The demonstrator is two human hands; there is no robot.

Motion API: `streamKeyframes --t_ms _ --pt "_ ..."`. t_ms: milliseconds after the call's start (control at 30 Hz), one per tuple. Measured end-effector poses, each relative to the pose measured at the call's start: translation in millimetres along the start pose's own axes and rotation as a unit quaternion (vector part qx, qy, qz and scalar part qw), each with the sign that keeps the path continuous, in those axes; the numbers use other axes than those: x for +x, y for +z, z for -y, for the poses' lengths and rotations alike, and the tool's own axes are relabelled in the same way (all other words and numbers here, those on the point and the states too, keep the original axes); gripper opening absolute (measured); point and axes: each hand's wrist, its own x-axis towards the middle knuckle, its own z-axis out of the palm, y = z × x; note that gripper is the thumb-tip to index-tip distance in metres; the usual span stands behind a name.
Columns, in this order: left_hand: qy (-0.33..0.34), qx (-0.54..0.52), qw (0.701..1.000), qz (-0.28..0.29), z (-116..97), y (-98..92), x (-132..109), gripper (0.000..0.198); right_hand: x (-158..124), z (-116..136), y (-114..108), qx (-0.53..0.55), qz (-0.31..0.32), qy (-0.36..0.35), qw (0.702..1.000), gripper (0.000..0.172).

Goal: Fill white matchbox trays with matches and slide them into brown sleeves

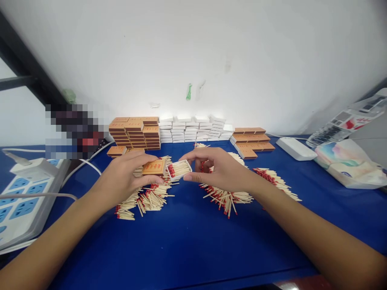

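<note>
My left hand (125, 177) pinches an orange matchbox sleeve (154, 166) between thumb and fingers. My right hand (216, 169) grips the white inner tray (179, 168), filled with red-tipped matches, at its right end. The tray's left end sits at the mouth of the sleeve. Both hands hover just above a blue table (187, 241). Loose matches lie in heaps under the left hand (145, 199) and under the right hand (225, 197).
Stacks of orange sleeves (134, 133) and white trays (192, 129) line the wall, with more orange boxes (252, 141) at right. A further match pile (276, 181) lies right. A power strip (21, 197) sits left; a white box (296, 148) and tissue packet (350, 163) sit right.
</note>
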Motion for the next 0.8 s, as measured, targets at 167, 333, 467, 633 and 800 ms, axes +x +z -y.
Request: streamKeyframes --t_ms 167,333,467,633,800 --pt "0.034 -0.021 0.999 -0.012 -5 6.2 -3 0.057 -1 -1 2 -0.018 0.007 0.002 1.0 0.042" --pt "0.046 -0.029 0.998 -0.027 -8 9.3 -5 0.057 -2 0 5 -0.016 -0.002 0.009 1.0 0.039" --pt "0.051 -0.026 0.997 -0.042 -11 8.3 -5 0.058 -1 4 7 -0.023 -0.021 0.013 0.999 0.033" --pt "0.04 -0.033 0.998 -0.037 -15 5.4 -3 0.056 -2 8 6 -0.033 -0.029 0.007 0.999 0.029" --pt "0.01 -0.044 0.998 -0.032 -16 5.3 -3 0.058 -3 8 10 -0.028 -0.044 0.012 0.999 0.03"
